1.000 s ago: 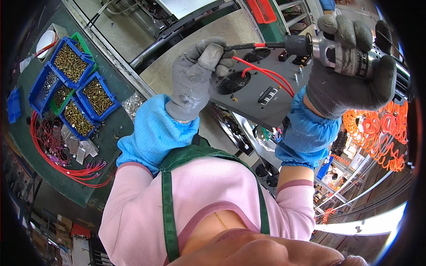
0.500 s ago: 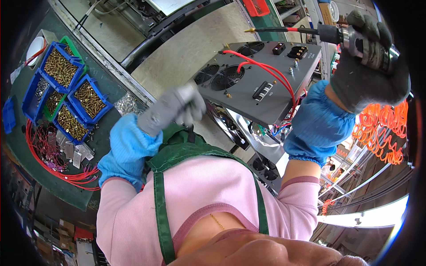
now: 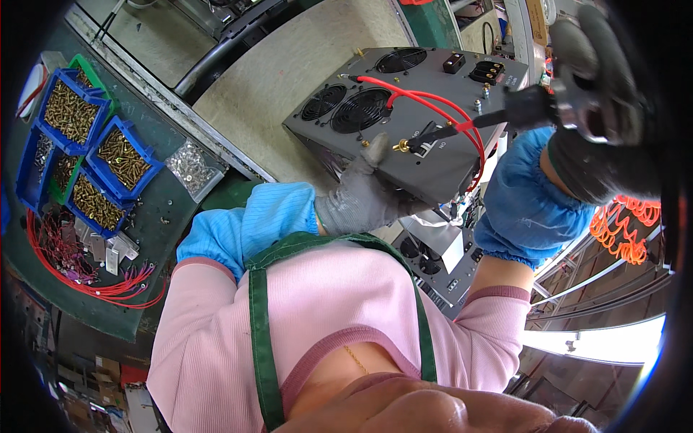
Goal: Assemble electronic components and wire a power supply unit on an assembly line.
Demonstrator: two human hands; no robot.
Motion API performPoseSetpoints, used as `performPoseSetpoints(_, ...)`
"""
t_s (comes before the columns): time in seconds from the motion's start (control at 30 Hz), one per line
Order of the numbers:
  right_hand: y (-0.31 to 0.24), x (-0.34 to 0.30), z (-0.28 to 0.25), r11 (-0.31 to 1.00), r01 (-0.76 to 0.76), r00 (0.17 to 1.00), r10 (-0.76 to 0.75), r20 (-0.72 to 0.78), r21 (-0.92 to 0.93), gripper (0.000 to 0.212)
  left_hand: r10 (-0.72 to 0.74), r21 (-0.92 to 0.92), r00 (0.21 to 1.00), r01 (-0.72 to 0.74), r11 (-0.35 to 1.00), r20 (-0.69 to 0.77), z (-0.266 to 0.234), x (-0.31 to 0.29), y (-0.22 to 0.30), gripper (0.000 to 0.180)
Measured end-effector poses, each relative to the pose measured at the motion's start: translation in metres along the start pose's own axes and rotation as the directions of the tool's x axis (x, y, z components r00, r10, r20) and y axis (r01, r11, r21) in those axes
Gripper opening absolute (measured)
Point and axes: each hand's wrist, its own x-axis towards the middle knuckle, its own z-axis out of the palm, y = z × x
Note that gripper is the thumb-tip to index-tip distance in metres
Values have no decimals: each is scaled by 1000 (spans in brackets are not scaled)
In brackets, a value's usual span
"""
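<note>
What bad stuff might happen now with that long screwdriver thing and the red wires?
The small brass-coloured screw at the end of the long black-and-silver power screwdriver might drop off. The screw also looks close to the gray-gloved left hand, so a slip might poke it. And in this view the screwdriver crosses the bendy red cables, so if they really touch, it might snag them.

Red cables (image 3: 404, 92) cross a grey cabinet (image 3: 408, 120); a power driver (image 3: 534, 107) slants over it, brass-coloured fastener (image 3: 401, 146) at its tip.

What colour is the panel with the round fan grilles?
The panel is dark grey, best seen in the head view.
</note>
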Motion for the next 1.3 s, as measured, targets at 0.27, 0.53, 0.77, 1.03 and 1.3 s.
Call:
performPoseSetpoints(0.27,20,16,-5,994,-108,986,111,124,-30,35,20,123,995,-8,992,-95,-16,6,8,61)
performPoseSetpoints(0.53,30,23,-9,976,-204,950,217,225,-79,34,97,49,993,-94,994,-73,-9,12,4,50)
performPoseSetpoints(0.77,26,3,13,956,-272,903,292,315,-109,34,79,-6,996,-80,997,-38,-1,9,5,47)
performPoseSetpoints(1.03,23,0,17,927,-346,834,373,406,-141,33,77,5,997,-77,997,-30,3,9,4,51)
performPoseSetpoints(1.3,19,-21,35,887,-418,748,459,479,-197,33,39,-44,998,-41,998,-46,-3,11,4,56)
